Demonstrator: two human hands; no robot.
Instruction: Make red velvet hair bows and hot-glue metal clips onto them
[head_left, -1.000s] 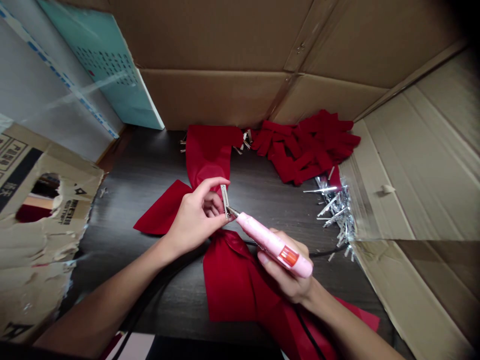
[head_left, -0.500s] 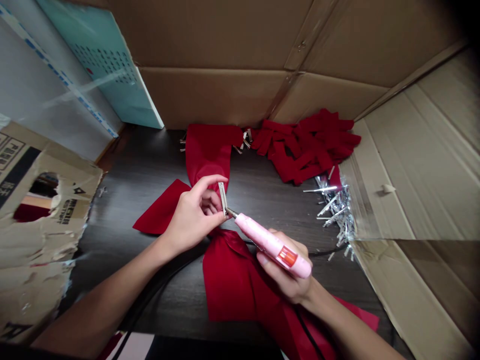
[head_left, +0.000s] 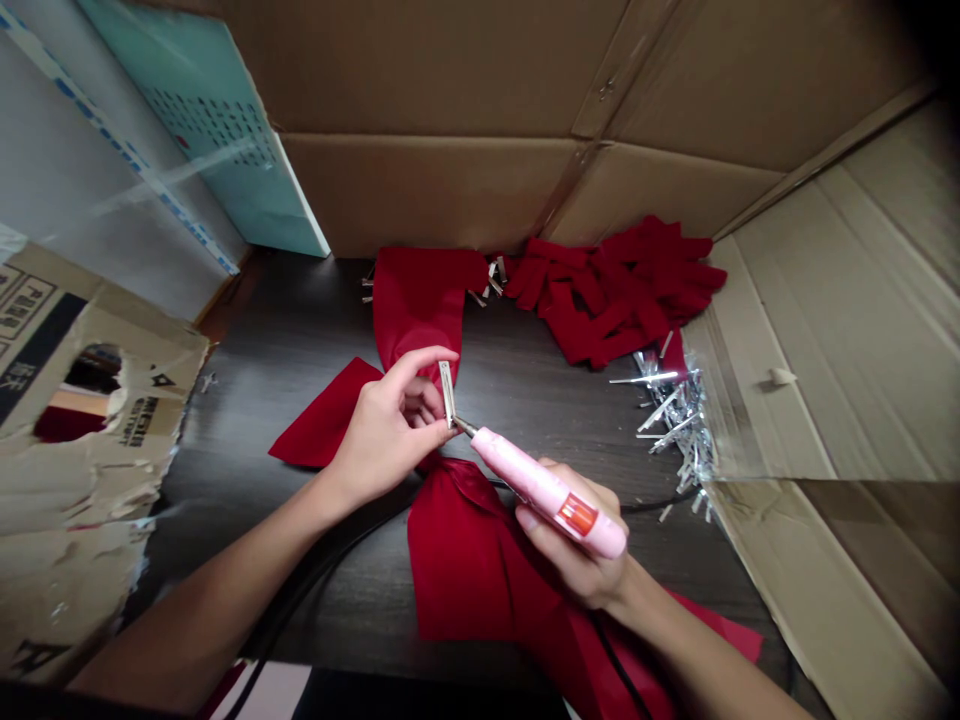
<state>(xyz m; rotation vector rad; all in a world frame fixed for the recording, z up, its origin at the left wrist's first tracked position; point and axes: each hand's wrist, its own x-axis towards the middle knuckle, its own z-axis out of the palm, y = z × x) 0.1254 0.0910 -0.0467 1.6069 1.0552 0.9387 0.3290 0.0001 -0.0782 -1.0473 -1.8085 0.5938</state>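
Note:
Between the thumb and forefinger of my left hand is a small metal hair clip, held nearly upright. My right hand is wrapped round a pink hot glue gun with an orange switch. The gun's metal nozzle meets the lower end of the clip, near my left thumb. Below the hands lies a red fabric bow, its loops and tails spread over the table; its middle is partly hidden by my left hand. Any glue at the nozzle is too small to make out.
Several red fabric strips are heaped at the back right, beside loose silvery clips. More clips stick out by the red fabric at the back. Cardboard walls enclose the dark table. A black cable crosses under my left arm.
Almost nothing differs. The whole view has shifted very slightly, while both hands, the clip and the glue gun keep the same places relative to each other.

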